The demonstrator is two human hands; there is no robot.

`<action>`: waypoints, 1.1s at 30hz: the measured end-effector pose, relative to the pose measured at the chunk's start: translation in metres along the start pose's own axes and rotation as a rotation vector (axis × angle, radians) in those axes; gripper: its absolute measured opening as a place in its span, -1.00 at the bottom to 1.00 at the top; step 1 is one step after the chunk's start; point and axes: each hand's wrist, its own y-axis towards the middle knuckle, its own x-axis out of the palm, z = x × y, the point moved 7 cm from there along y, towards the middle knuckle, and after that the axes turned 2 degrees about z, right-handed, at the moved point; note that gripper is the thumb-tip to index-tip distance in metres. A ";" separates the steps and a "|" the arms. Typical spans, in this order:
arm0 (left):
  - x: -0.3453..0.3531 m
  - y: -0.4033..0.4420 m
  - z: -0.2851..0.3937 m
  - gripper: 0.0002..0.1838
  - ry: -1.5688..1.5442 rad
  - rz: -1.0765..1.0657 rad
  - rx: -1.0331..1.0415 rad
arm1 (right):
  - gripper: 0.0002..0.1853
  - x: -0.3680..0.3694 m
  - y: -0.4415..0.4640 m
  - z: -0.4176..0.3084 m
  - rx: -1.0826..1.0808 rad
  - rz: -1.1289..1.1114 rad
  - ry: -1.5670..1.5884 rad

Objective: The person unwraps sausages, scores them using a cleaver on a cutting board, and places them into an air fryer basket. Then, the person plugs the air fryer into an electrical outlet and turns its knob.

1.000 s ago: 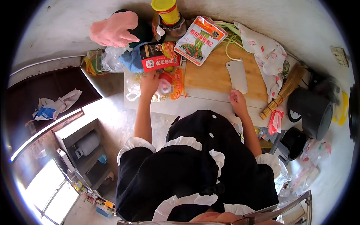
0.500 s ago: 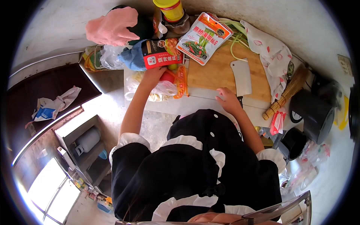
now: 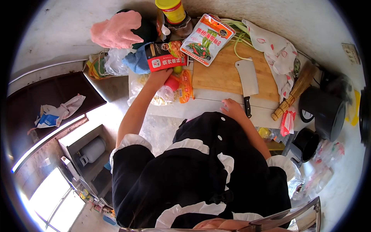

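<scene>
My left hand (image 3: 159, 77) reaches to the lower edge of a red and black food packet (image 3: 167, 62); its fingertips are mostly hidden there, so I cannot tell if they grip it. Beside that hand lie a clear plastic bag (image 3: 164, 96), a red round thing (image 3: 172, 83) and an orange packet (image 3: 186, 87). My right hand (image 3: 233, 109) rests near the table's front edge with loosely bent fingers and nothing visible in it. Just right of it is the black handle of a cleaver (image 3: 247, 77), whose blade lies on the wooden cutting board (image 3: 216, 77).
On the board's back edge lie a white and orange food pouch (image 3: 206, 40) and green stalks (image 3: 241, 33). A patterned cloth (image 3: 272, 50) and a straw brush (image 3: 295, 92) are to the right, near a black pot (image 3: 322, 112). Blue cloth (image 3: 137, 60) sits at left.
My right hand has drawn slightly back toward my body, uncovering more of the cleaver's handle. My left hand stays by the red packet. The whole view has shifted a little.
</scene>
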 end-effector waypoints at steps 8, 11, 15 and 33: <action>-0.026 0.007 0.000 -0.72 -0.201 -0.048 -0.227 | -0.66 -0.001 -0.001 -0.007 -0.050 0.047 -0.019; -0.047 0.015 0.013 -0.78 0.139 0.013 0.097 | -0.65 0.003 0.001 -0.006 -0.061 0.048 -0.026; -0.085 0.028 0.026 -0.84 0.186 -0.328 0.043 | -0.66 0.009 0.007 -0.009 -0.111 0.037 -0.015; -0.281 -0.001 0.181 -0.64 -1.007 0.434 0.013 | -0.50 -0.149 -0.017 -0.235 -0.549 0.092 0.475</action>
